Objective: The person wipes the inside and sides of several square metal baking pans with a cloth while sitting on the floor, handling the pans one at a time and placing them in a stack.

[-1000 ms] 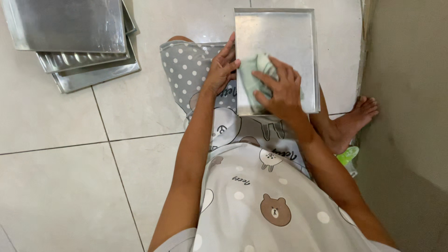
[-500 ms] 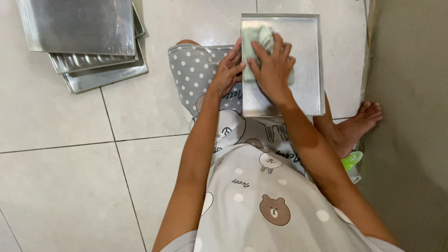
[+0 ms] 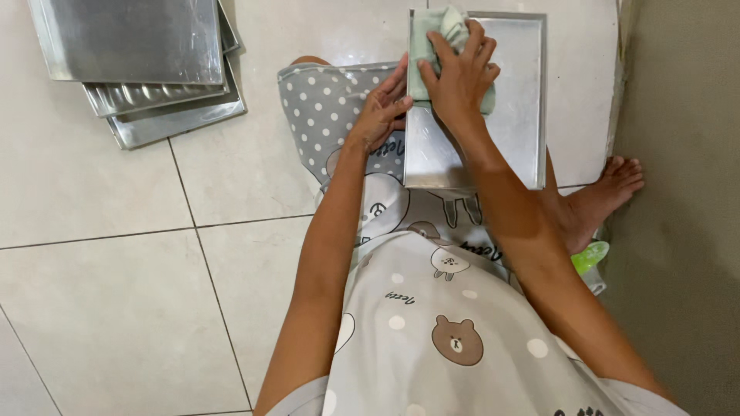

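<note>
A: Where is the metal tray (image 3: pixel 515 100)?
B: It lies on the person's lap, over the dotted grey clothing, above the tiled floor (image 3: pixel 116 293).
A: And the hands?
B: The right hand (image 3: pixel 459 73) presses a pale green cloth (image 3: pixel 432 35) flat against the tray's upper left corner, fingers closed on it. The left hand (image 3: pixel 381 108) grips the tray's left edge.
A: Anything nearby?
B: A stack of metal trays (image 3: pixel 146 69) sits well apart on the floor; a bare foot (image 3: pixel 605 192) rests by the wall.
</note>
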